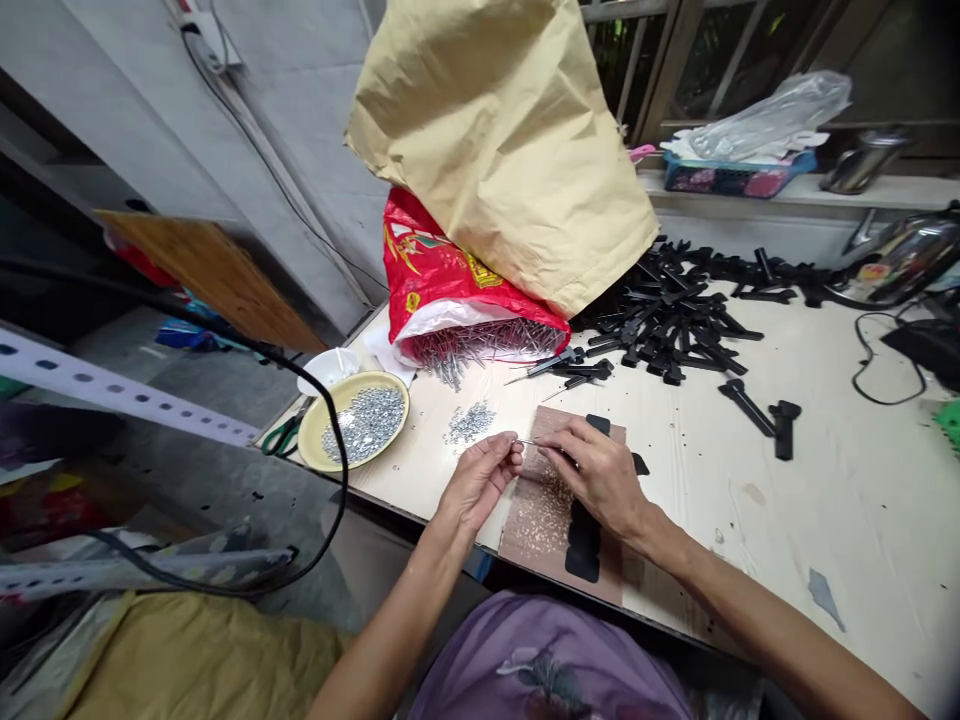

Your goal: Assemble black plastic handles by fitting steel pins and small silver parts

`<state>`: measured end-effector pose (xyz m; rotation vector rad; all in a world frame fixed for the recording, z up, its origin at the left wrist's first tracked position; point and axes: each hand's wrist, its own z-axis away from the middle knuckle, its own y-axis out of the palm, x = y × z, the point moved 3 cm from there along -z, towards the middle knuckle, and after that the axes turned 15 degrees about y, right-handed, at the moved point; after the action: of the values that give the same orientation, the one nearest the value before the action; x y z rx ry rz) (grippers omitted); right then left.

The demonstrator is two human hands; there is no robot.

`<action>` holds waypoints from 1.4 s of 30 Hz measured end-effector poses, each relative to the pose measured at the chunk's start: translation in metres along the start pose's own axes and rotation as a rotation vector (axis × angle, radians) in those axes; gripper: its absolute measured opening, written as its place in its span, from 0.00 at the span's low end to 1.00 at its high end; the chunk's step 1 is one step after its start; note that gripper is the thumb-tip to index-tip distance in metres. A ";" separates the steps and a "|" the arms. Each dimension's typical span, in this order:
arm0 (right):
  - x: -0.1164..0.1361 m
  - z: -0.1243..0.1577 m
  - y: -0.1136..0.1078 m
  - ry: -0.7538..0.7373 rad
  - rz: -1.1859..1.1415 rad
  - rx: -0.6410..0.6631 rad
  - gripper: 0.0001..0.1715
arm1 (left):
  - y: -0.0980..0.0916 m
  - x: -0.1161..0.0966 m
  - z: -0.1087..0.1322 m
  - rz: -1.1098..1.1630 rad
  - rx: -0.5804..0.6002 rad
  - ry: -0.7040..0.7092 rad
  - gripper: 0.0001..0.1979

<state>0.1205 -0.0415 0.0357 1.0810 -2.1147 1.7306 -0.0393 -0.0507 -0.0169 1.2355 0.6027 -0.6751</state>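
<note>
A thin metal rod spans the short gap between my two hands above a brown board. My right hand is closed on it, palm down, and hides its far end. The fingertips of my left hand pinch together where the rod's tip meets them; whatever small piece they hold is too small to make out. Black flat plastic pieces lie in a row on the brown board, partly under my right hand. Just beyond my left hand sits a loose pile of small shiny metal pieces.
A yellow bowl of small metal pieces stands left, beside green-handled scissors. Thin metal rods spill from a red bag under brown paper. Black plastic parts are heaped behind. A black cable hangs at left.
</note>
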 end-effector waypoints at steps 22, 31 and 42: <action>-0.011 0.014 -0.001 -0.061 0.345 -0.194 0.11 | 0.019 0.001 -0.004 -0.361 0.024 0.203 0.13; -0.019 0.019 0.003 0.013 0.315 -0.147 0.10 | 0.019 0.008 -0.008 -0.415 0.062 0.206 0.13; -0.027 0.019 0.003 0.124 0.101 -0.051 0.13 | 0.020 0.008 -0.007 -0.465 0.068 0.258 0.13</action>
<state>0.1429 -0.0481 0.0123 0.8441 -2.1578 1.7284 -0.0193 -0.0412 -0.0113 1.2657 1.1097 -0.9334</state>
